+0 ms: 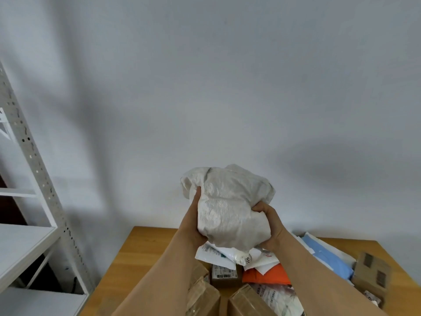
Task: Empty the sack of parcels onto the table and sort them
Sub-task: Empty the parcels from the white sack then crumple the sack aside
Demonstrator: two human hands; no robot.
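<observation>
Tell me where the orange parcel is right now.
In the head view the orange parcel lies on the wooden table, low and right of centre, partly under white mailers and between the person's forearms, below the bunched sack.

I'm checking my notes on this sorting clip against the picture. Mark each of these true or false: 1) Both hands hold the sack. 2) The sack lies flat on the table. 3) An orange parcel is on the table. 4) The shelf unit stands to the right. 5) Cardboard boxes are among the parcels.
1) True: the left hand and right hand grip the bunched white sack.
2) False: it is held up above the wooden table.
3) True: the orange parcel lies under white mailers.
4) False: the shelf unit stands on the left.
5) True: one cardboard box sits at the right.
</observation>
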